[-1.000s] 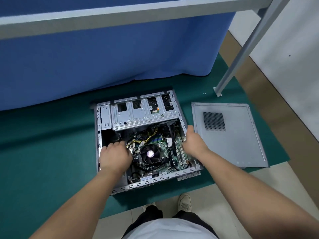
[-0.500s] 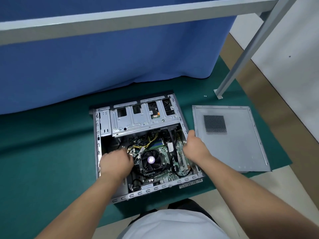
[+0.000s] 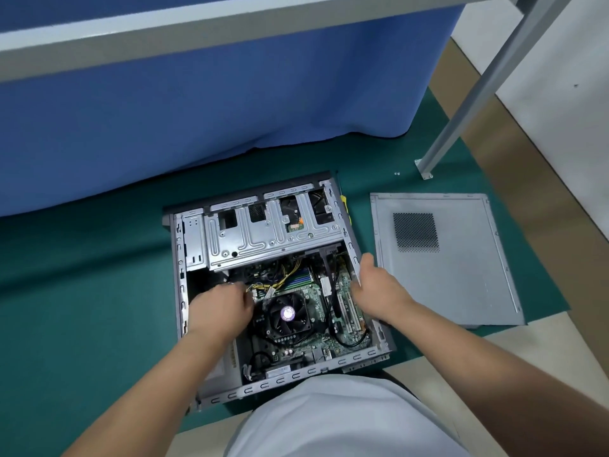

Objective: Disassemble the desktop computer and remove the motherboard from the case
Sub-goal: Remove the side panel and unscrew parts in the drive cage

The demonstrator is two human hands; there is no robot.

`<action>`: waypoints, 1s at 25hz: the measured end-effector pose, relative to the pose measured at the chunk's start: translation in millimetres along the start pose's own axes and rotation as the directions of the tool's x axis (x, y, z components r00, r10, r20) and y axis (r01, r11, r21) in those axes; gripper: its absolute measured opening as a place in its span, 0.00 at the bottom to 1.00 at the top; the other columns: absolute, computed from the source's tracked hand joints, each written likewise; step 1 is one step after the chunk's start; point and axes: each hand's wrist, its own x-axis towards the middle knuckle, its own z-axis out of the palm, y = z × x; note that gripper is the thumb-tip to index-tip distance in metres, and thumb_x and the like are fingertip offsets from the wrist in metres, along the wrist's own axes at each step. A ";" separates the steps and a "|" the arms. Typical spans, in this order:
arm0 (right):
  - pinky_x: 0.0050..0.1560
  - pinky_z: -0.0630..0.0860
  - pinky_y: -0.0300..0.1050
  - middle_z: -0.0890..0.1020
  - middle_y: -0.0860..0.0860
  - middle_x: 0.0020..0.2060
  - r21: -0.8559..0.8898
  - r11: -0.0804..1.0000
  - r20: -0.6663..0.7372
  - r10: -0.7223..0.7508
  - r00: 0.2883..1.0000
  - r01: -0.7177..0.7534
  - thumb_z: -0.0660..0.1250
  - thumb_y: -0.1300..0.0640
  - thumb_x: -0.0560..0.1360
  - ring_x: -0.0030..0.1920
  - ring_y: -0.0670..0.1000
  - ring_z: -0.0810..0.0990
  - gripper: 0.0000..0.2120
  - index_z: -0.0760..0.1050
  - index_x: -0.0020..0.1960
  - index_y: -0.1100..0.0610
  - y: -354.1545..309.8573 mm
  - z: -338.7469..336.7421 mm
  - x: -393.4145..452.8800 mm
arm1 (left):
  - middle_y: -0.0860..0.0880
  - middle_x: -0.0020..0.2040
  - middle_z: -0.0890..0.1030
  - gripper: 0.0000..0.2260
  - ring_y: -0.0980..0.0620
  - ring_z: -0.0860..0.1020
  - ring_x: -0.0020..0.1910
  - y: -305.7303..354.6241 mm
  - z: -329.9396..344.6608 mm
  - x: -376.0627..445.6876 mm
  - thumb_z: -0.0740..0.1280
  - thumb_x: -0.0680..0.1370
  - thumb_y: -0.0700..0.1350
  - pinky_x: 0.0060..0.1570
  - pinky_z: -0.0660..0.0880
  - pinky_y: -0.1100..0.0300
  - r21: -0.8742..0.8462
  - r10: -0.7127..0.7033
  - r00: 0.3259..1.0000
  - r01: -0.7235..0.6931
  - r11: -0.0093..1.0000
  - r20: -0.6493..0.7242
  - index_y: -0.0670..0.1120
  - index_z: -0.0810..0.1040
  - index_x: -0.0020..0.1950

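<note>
I see the open computer case (image 3: 179,258) lying on its side on a green mat (image 3: 82,308) on the floor, at the centre of my view. At about 9 o'clock inside the case, my left hand (image 3: 219,311) reaches down by the yellow and black cables (image 3: 280,282); its fingers curl in toward them, but I cannot tell whether they actually hold a cable. Just to its right, at 3 o'clock from that hand, the fan (image 3: 287,314) sits on the motherboard (image 3: 316,341), which is still in the bottom of the case. At 12 o'clock from the fan, the metal drive cage (image 3: 263,239) spans the far half of the case. My right hand (image 3: 379,290) grips the case's right wall, thumb outside and fingers wrapped over the edge. Further toward 3 o'clock, the grey side panel (image 3: 461,275) lies flat on the mat, apart from the case. At 1 o'clock a slanted metal leg (image 3: 468,103) stands on the mat.
</note>
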 end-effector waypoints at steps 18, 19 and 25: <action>0.72 0.70 0.55 0.55 0.53 0.81 -0.251 0.967 0.175 0.004 0.985 0.041 0.58 0.72 0.74 0.74 0.62 0.66 0.36 0.63 0.79 0.51 14.5 -39.9 173.6 | 0.55 0.84 0.44 0.26 0.52 0.42 0.83 63.1 -5.5 137.8 0.45 0.85 0.64 0.79 0.41 0.49 -0.008 0.231 0.910 -0.249 0.968 -0.345 0.62 0.47 0.83; 0.71 0.71 0.56 0.58 0.54 0.79 -0.253 0.967 0.143 0.011 0.990 0.026 0.58 0.73 0.73 0.72 0.63 0.67 0.37 0.63 0.78 0.51 14.1 -37.0 176.3 | 0.55 0.84 0.45 0.26 0.52 0.43 0.83 63.1 -4.4 139.3 0.45 0.85 0.63 0.79 0.42 0.49 -0.007 0.227 0.904 -0.246 0.969 -0.361 0.62 0.48 0.83; 0.61 0.76 0.55 0.69 0.59 0.63 -0.099 0.994 -0.032 0.048 0.998 -0.051 0.55 0.73 0.73 0.60 0.62 0.73 0.32 0.65 0.74 0.54 18.5 -23.4 182.3 | 0.56 0.84 0.47 0.26 0.52 0.47 0.83 61.5 1.8 142.0 0.48 0.84 0.63 0.79 0.45 0.50 -0.012 0.220 0.894 -0.244 0.970 -0.391 0.63 0.51 0.83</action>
